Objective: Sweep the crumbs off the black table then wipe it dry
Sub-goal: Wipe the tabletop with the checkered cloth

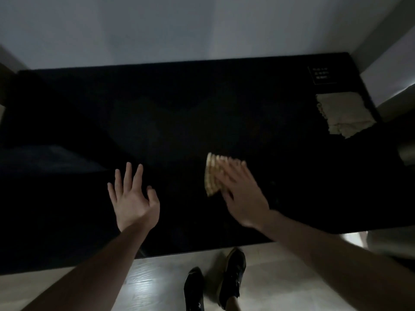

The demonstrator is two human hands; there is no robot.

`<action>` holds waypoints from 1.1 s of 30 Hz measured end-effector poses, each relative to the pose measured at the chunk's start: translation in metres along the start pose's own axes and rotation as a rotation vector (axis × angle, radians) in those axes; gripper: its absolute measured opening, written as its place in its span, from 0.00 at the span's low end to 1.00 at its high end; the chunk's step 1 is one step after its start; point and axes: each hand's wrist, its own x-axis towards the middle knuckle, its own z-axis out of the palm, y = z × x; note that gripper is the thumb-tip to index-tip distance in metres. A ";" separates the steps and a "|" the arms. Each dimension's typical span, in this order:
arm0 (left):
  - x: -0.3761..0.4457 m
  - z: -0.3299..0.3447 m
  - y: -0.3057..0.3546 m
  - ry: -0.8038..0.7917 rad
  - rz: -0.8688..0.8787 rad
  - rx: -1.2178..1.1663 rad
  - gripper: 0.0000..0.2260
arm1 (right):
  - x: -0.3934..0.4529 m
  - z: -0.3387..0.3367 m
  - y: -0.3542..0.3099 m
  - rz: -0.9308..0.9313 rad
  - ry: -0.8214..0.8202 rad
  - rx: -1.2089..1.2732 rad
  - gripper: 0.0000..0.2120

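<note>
Blurred, the right hand [241, 194] lies flat with straight fingers on a yellow cloth [213, 173], hiding most of it; its visible edge runs near-to-far on the black bench [157, 113]. Left hand [132, 196] hovers spread, holding nothing. Crumbs cannot be made out; a pale towel [343, 113] lies far right.

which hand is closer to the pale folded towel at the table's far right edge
Right. The right hand lies below-left of the pale folded towel, pressing a yellow cloth; the left hand is farther left.
</note>
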 end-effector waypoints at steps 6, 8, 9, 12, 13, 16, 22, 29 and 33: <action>-0.001 -0.001 -0.002 -0.007 0.008 0.006 0.30 | -0.125 0.020 -0.026 -0.084 -0.084 0.120 0.30; -0.001 0.000 -0.003 -0.008 0.006 0.007 0.30 | -0.137 0.009 -0.023 -0.042 -0.046 0.207 0.28; -0.001 0.000 -0.003 -0.008 0.010 0.010 0.30 | -0.136 0.000 -0.024 0.030 0.029 0.290 0.27; 0.000 0.001 -0.004 -0.004 0.018 0.009 0.32 | -0.132 -0.034 0.006 0.411 0.325 0.518 0.18; 0.000 0.001 -0.005 -0.004 0.019 0.007 0.32 | -0.130 -0.051 0.024 0.521 0.408 0.475 0.17; -0.001 0.001 -0.005 -0.005 0.025 0.004 0.32 | -0.135 -0.077 0.099 0.681 0.490 0.203 0.25; -0.002 0.004 -0.004 0.008 0.022 0.005 0.32 | -0.119 -0.050 0.139 1.024 0.331 -0.006 0.32; -0.002 0.003 -0.002 0.006 0.022 0.010 0.32 | -0.058 0.011 -0.019 0.564 0.284 -0.037 0.34; -0.002 0.002 -0.003 -0.004 0.020 0.005 0.32 | -0.042 0.044 -0.111 0.254 0.225 0.150 0.39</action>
